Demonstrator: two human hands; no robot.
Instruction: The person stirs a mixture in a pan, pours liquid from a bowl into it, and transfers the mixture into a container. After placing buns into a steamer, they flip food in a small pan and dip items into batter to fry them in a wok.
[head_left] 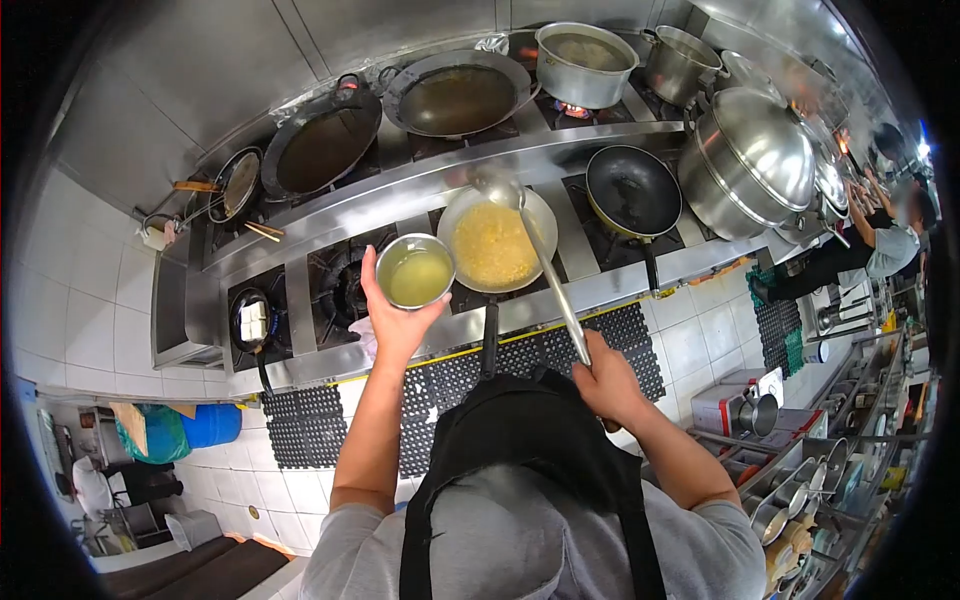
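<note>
While left hand (393,322) cups bowl (416,273), right hand (606,380) grips ladle (548,270), scoop toward pan (446,218).

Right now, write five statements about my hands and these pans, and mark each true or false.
1. The left hand holds a bowl of yellowish liquid. True.
2. The right hand is empty. False: it grips the handle of a ladle.
3. The ladle's cup reaches the pan of yellow food. True.
4. The black pan is full of yellow food. False: there is no yellow food in it.
5. The bowl rests inside the pan. False: the left hand holds it up beside the pan.
</note>
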